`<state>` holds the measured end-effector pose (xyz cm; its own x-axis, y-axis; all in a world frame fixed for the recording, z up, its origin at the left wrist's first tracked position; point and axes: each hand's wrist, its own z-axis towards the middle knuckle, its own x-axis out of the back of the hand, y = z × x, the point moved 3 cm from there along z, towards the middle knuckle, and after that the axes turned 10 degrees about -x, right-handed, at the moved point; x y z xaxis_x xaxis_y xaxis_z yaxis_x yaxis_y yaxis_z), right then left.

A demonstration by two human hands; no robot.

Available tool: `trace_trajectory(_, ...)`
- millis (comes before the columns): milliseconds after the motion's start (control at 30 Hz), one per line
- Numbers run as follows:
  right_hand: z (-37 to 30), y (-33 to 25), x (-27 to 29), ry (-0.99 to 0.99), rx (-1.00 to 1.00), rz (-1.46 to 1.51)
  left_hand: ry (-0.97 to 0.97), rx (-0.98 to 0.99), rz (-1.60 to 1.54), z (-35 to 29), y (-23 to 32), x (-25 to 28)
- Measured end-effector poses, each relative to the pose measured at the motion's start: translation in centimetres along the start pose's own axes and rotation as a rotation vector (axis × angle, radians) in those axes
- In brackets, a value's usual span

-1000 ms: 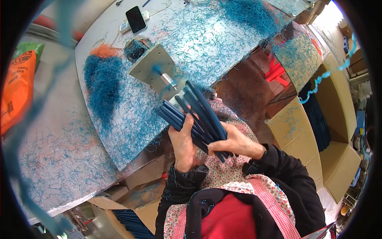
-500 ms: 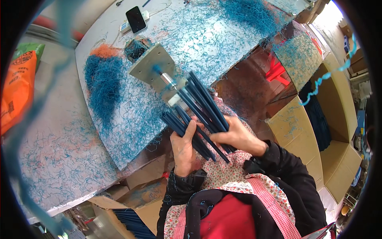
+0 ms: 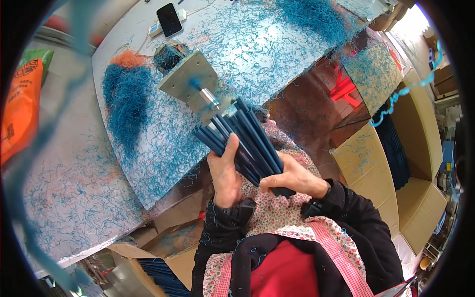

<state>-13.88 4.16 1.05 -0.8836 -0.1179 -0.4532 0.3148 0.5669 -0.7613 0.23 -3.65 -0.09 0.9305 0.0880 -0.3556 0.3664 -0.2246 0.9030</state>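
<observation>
One white table (image 3: 131, 32) lies beyond the flowered apron (image 3: 274, 210); between them, many dark blue rods (image 3: 262, 143) are held up by its near edge, long axes slanting from upper left to lower right, far ends toward the metal plate (image 3: 190, 79), near ends toward the apron. Left hand (image 3: 226, 173) and right hand (image 3: 297, 175) have fingers closed around the rods, thumbs on top, probably to gather the loose pieces while leaving the ends by the chrome spindle (image 3: 209, 97) uncovered

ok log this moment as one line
left grip: dark blue rods | right grip: more rods | nearby: metal spindle, blue shavings, black phone
</observation>
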Motion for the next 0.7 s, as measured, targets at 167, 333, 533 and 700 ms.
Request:
trace_trajectory(167, -1.1, -1.1, 0.2, 0.096, -0.081, 0.014, -0.159, 0.138, -0.006, -1.6, -0.5, -0.8)
trace_trajectory(333, 0.9, -1.1, 0.8, 0.175, -0.018, -0.012, -0.125, 0.118, -0.075, 0.0, -0.4, -1.2)
trace_trajectory(533, 0.4, -0.8, 0.4, 0.195, 0.009, -0.053, -0.109, 0.135, -0.092, -0.9, -0.7, -0.7)
trace_trajectory(700, 0.3, -0.9, 0.1, 0.195, -0.055, -0.057, -0.087, 0.159, -0.124, -0.8, -0.5, -0.8)
